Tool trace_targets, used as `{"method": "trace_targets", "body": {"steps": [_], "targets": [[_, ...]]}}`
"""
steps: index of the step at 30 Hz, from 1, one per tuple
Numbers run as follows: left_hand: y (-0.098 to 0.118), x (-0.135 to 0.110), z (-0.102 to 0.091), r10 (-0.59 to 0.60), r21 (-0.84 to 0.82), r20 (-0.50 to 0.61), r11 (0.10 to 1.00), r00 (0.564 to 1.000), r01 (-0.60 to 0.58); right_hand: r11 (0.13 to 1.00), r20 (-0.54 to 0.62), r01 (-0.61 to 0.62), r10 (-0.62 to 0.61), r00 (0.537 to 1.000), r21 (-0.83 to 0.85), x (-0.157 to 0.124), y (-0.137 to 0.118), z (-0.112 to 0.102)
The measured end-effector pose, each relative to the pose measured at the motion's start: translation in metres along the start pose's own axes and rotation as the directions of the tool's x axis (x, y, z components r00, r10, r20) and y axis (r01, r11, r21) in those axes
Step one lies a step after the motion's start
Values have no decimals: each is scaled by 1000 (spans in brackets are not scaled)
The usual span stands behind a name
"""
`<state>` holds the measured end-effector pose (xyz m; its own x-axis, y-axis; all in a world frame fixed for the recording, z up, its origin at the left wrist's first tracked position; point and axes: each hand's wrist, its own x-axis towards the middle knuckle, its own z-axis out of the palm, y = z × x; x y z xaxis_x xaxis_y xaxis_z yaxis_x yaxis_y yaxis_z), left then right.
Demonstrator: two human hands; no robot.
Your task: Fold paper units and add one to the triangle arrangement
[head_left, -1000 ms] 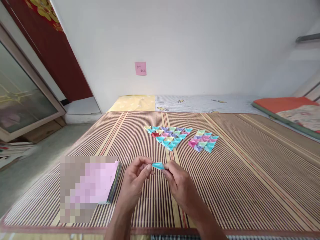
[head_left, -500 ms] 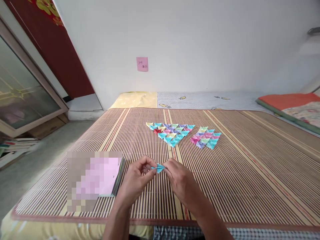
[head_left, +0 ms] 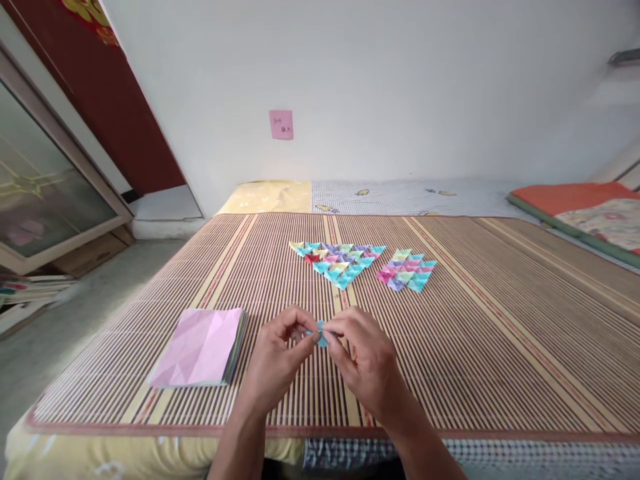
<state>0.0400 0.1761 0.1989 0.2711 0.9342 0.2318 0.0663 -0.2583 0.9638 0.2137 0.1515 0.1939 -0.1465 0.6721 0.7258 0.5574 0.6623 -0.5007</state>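
Observation:
A small blue folded paper piece (head_left: 321, 333) is pinched between the fingertips of my left hand (head_left: 278, 357) and my right hand (head_left: 361, 360), just above the striped bamboo mat (head_left: 475, 333). Most of the piece is hidden by my fingers. Farther back on the mat lie two flat groups of coloured folded paper triangles: a larger one (head_left: 339, 261) and a smaller one (head_left: 407, 271) to its right. A stack of square paper sheets (head_left: 203, 346) with a pink sheet on top lies left of my left hand.
The mat covers a bed whose front edge (head_left: 150, 447) runs near the bottom. A pink sticky note (head_left: 281, 125) hangs on the white wall. A framed glass panel (head_left: 45, 193) leans at left, with books (head_left: 25, 297) on the floor. An orange cushion (head_left: 575, 200) lies far right.
My hands have closed in on the blue piece, which now looks smaller and more folded up. The view has shifted slightly; the triangle groups and paper stack have not moved.

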Motion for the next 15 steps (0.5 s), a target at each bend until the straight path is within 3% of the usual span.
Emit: {"method": "trace_targets", "body": {"steps": [4, 8, 15], "targets": [[8, -2, 3, 28, -120, -8, 992, 1000, -28, 999, -5, -18, 18, 1000, 35, -2, -4, -3], [9, -4, 8, -18, -300, -32, 954, 999, 7, 996, -64, -35, 40, 997, 78, -1, -5, -7], [6, -4, 13, 1, -369, -75, 929, 997, -29, 996, -162, -39, 52, 985, 84, -1, -5, -4]]}}
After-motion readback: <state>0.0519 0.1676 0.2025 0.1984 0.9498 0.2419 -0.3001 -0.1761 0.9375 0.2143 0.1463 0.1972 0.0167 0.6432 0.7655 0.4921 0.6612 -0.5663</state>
